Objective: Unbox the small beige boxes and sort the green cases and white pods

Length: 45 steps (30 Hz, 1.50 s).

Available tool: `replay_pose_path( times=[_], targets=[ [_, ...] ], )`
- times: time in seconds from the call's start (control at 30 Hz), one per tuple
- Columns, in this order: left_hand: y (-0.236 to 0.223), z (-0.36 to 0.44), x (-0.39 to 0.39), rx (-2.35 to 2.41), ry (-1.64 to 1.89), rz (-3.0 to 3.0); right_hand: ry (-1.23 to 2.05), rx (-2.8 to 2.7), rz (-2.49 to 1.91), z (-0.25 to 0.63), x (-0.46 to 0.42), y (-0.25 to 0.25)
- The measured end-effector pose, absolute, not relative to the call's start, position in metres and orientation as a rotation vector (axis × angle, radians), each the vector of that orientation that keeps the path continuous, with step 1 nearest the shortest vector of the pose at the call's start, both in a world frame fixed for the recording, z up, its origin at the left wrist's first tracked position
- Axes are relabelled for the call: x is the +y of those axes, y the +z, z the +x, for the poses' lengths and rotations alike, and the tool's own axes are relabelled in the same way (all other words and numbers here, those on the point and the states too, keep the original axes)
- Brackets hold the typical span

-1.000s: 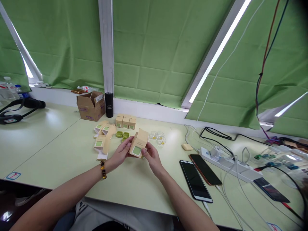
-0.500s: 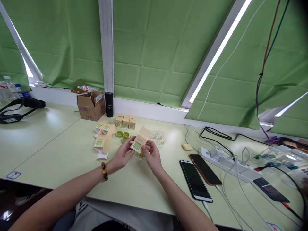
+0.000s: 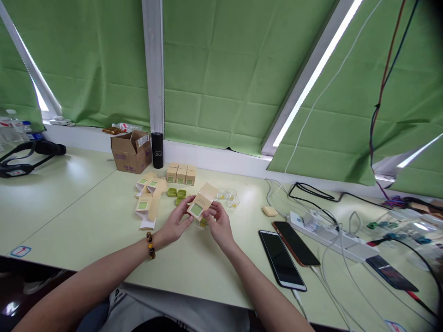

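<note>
Both my hands hold a small tan carton (image 3: 201, 201) with a green square label, tilted above the pale green table (image 3: 86, 216). My left hand (image 3: 176, 221), with a bead bracelet at the wrist, pinches its lower left corner. My right hand (image 3: 218, 222) grips its right side with curled fingers. A small yellow-green item (image 3: 203, 223) sits just under the carton between my hands. Behind lie flat unfolded cartons (image 3: 147, 198), a row of three assembled cartons (image 3: 180, 175), green lids (image 3: 176, 193) and clear little jars (image 3: 227, 197).
An open brown cardboard box (image 3: 130, 152) and a black cylinder (image 3: 157, 150) stand at the back. Two phones (image 3: 289, 253), a power strip (image 3: 332, 233) with cables and a beige case (image 3: 269, 211) lie to the right. Black headgear (image 3: 24, 157) rests far left.
The carton has been turned and lifted slightly between my hands; its label now faces more upward. My hands have stayed in nearly the same place.
</note>
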<state>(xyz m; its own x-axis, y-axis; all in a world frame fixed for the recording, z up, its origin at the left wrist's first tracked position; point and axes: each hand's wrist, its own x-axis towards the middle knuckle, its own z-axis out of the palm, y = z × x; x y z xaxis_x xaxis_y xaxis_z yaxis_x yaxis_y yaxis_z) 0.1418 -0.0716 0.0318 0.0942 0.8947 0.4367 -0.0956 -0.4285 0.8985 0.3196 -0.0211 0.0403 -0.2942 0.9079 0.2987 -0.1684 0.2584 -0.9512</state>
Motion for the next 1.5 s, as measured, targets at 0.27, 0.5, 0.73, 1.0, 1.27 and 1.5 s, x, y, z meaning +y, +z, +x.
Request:
replay_pose_path(
  times=[0.27, 0.5, 0.73, 1.0, 1.27, 1.5],
  targets=[
    [0.034, 0.143, -0.072, 0.789, 1.495, 1.499, 1.303, -1.483, -0.761, 0.321, -0.022, 0.044],
    [0.034, 0.142, -0.071, 0.784, 1.507, 1.459, 1.354, -1.504, -0.720, 0.321, -0.027, 0.049],
    [0.034, 0.143, -0.072, 0.780, 1.486, 1.467, 1.386, -1.452, -0.716, 0.319, -0.027, 0.046],
    [0.038, 0.145, -0.077, 0.968, 1.481, 1.635, 1.418, -1.416, -0.711, 0.322, -0.022, 0.047],
    [0.045, 0.143, -0.080, 1.075, 1.535, 1.987, 1.338, -1.378, -0.751, 0.325, -0.018, 0.047],
    [0.038, 0.146, -0.077, 1.139, 1.584, 1.773, 1.382, -1.368, -0.696, 0.320, -0.019, 0.043]
  ],
)
